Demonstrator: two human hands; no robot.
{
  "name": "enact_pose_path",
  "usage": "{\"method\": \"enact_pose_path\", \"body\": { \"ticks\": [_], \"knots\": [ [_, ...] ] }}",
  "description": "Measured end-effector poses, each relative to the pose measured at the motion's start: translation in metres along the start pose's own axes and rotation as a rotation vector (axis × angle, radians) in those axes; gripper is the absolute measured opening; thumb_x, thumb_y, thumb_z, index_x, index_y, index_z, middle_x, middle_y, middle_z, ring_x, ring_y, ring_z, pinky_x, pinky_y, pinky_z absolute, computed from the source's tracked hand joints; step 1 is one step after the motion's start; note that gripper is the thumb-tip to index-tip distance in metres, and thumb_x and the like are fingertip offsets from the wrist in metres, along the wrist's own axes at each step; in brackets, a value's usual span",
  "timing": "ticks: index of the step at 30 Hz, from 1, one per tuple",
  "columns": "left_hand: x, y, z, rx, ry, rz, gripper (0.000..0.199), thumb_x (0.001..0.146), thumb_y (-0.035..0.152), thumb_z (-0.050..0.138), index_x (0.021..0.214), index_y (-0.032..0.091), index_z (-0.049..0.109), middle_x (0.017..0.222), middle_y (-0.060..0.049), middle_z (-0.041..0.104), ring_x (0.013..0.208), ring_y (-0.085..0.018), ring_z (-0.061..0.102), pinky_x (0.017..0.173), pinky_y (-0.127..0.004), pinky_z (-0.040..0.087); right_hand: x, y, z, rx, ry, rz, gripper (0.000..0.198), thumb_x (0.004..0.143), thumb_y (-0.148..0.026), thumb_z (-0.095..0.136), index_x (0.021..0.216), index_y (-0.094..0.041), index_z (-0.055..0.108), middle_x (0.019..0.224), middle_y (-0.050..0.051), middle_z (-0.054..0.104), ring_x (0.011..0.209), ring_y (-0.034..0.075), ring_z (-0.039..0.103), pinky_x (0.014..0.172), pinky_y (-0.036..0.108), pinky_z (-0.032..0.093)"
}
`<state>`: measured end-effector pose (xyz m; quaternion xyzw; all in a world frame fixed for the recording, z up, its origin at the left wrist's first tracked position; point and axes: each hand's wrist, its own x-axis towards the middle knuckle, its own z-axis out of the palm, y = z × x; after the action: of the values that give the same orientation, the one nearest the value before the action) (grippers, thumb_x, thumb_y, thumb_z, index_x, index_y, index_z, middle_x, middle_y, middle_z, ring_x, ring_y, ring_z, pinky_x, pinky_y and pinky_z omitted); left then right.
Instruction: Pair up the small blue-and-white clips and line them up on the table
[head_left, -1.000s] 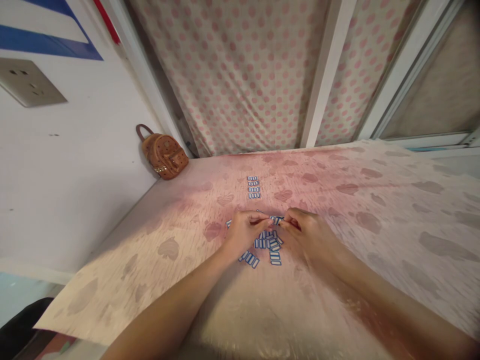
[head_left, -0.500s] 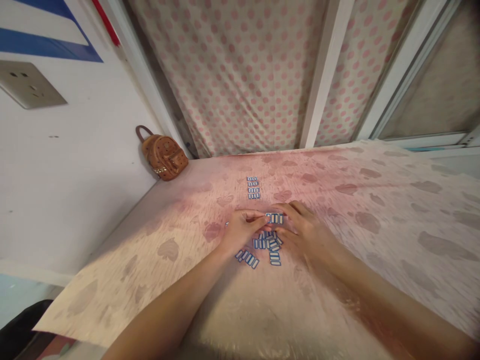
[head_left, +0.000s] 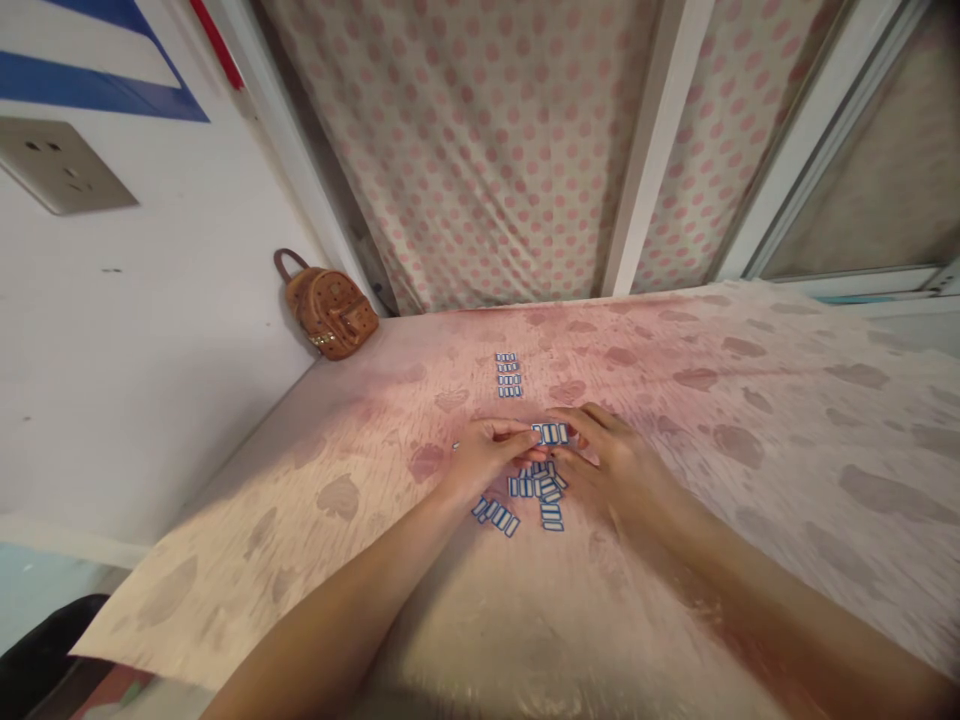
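My left hand (head_left: 491,455) pinches the left end of a small card with blue and white stripes (head_left: 552,434) between thumb and fingers, just above the table. Close by on the card's right side is my right hand (head_left: 604,455), its fingers curved and apart around that edge; I see no firm grip there. Below the hands lies a loose, overlapping pile of similar striped cards (head_left: 526,487), partly covered by the fingers. More of these cards (head_left: 501,517) lie to the lower left. Beyond the hands, several cards (head_left: 509,380) are set in a neat column.
A patterned cloth (head_left: 337,560) covers the table. A small brown backpack (head_left: 334,310) stands at the far left corner against the wall. Behind the table hangs a dotted curtain (head_left: 480,150) with white frame bars. A wall socket (head_left: 64,165) is at the left.
The card stays pinched in my left hand. My right fingers have shifted very slightly to the right. The cards on the table lie as before.
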<state>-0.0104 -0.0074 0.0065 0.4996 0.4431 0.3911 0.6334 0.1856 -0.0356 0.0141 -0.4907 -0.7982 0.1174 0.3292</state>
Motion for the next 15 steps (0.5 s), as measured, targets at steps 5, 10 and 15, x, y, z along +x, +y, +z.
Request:
{"method": "enact_pose_path", "body": {
  "ticks": [5,10,15],
  "knots": [
    [0.0016,-0.0024,-0.0013,-0.06,-0.012,-0.043,0.021,0.078,0.031,0.079,0.09,0.014,0.078,0.081,-0.009,0.077,0.073,-0.014,0.073,0.069,-0.023,0.057,0.0003,-0.0028,-0.0026,0.023,-0.006,-0.026,0.025,0.095,-0.022,0.05,0.115,-0.027,0.065,0.101,0.007,0.063,0.087,0.022,0.062,0.077,0.038,0.05],
    [0.0027,-0.0032,-0.0008,-0.114,-0.019,-0.065,0.02,0.077,0.029,0.08,0.089,0.013,0.078,0.079,-0.009,0.077,0.072,-0.013,0.072,0.069,-0.022,0.057,0.0001,-0.0028,0.0005,0.041,0.014,-0.033,0.024,0.094,-0.022,0.05,0.113,-0.025,0.065,0.102,0.008,0.063,0.086,0.022,0.062,0.077,0.037,0.049],
    [0.003,-0.0002,-0.0015,-0.088,-0.001,-0.037,0.02,0.077,0.028,0.08,0.089,0.012,0.078,0.078,-0.008,0.077,0.071,-0.013,0.072,0.071,-0.023,0.056,-0.0012,-0.0044,0.0028,0.046,0.056,0.007,0.027,0.091,-0.022,0.052,0.116,-0.025,0.062,0.098,0.007,0.065,0.083,0.022,0.063,0.074,0.036,0.048]
  ]
}}
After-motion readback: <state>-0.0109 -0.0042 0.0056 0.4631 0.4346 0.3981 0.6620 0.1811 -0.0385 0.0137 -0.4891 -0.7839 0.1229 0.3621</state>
